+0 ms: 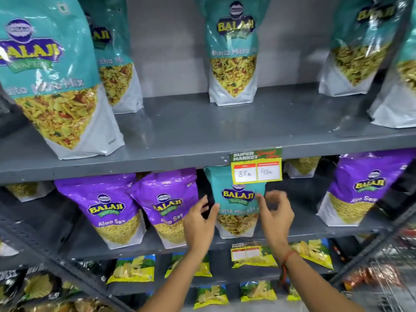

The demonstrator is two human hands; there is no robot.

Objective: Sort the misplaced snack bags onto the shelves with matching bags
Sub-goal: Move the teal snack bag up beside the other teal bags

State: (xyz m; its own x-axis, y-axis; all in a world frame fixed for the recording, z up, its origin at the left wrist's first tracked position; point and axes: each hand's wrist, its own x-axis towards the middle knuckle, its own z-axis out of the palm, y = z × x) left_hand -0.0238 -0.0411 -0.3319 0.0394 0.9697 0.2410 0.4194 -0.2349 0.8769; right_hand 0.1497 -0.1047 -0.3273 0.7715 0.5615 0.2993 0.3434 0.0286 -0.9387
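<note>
Teal Khatta Mitha Mix bag standing misplaced on the middle shelf, among purple Aloo Sev bags.

Both hands are spread wide and hold nothing: the left hand is at the bag's left edge, the right hand at its right edge, contact unclear. The pouch looks light, soft and glossy, likely slippery, its contents crushable; gripping both side seams near mid-height seems safest. Matching teal bags stand on the upper shelf.

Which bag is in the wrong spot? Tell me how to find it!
Look at the middle shelf, under the yellow price tag. Between the two hands stands one teal bag. Its neighbours are all purple bags.
</note>
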